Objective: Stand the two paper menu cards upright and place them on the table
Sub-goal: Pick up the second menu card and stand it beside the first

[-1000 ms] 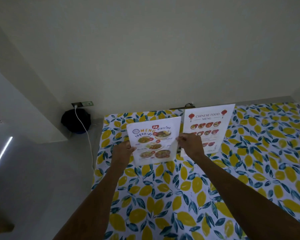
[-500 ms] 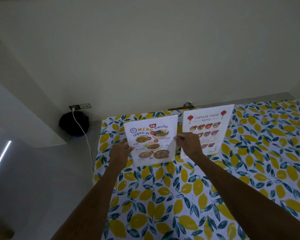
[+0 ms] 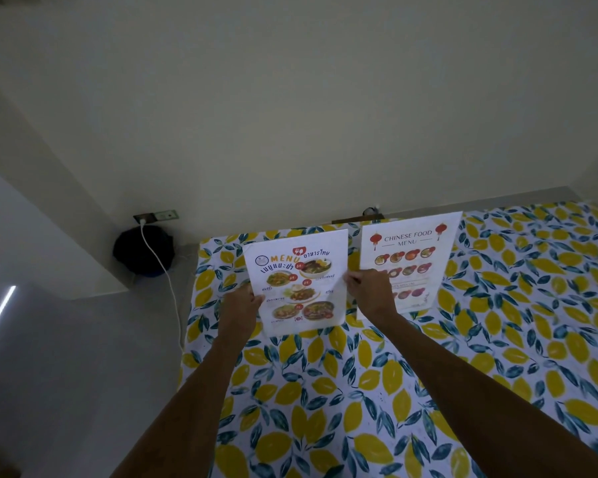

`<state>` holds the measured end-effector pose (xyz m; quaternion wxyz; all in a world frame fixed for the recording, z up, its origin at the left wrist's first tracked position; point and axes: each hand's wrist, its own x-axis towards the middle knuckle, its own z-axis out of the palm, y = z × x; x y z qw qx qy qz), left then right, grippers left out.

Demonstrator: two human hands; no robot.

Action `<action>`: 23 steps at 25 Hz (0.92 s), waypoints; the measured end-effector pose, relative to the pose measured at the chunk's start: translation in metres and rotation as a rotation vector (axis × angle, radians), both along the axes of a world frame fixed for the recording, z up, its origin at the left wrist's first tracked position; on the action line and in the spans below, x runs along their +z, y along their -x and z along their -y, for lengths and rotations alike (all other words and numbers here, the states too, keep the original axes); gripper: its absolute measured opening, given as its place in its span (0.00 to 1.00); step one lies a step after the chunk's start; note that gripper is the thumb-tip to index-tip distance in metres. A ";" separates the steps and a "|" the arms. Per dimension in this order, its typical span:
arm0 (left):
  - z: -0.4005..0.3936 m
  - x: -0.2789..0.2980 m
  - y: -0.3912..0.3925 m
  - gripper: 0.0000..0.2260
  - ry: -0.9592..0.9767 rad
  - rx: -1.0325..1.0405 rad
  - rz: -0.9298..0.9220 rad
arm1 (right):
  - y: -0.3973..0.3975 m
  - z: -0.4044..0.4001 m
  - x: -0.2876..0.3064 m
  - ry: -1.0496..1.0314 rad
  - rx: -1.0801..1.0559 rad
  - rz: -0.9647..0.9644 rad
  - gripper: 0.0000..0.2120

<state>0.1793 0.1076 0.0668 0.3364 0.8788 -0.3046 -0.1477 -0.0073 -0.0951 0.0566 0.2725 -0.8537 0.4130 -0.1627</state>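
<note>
A Thai menu card (image 3: 299,281) with food photos stands upright near the table's far left corner, its lower edge at the lemon-print tablecloth (image 3: 377,391). My left hand (image 3: 240,303) pinches its left edge. On its right edge, my right hand (image 3: 372,291) holds it with fingertips. Just to the right, a white Chinese food menu card (image 3: 415,250) stands upright by itself, partly hidden behind my right hand.
The table's left edge runs down from the far corner. A dark round object (image 3: 142,251) sits on the floor by the wall, with a white cable (image 3: 168,281) plugged into a wall socket (image 3: 156,216). The wall rises directly behind the table.
Both hands stay on the Thai menu card's edges. The card has come down slightly toward the tablecloth. The Chinese menu card has not moved.
</note>
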 end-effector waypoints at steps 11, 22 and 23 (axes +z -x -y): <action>0.002 0.000 0.010 0.16 -0.092 0.050 -0.051 | 0.006 -0.003 0.003 -0.079 0.086 -0.062 0.09; 0.010 0.002 0.072 0.20 -0.485 -0.155 0.298 | 0.081 -0.006 0.022 -0.049 0.130 -0.211 0.19; 0.018 0.001 0.084 0.20 -0.471 -0.183 0.318 | 0.091 -0.002 0.023 -0.029 0.121 -0.234 0.19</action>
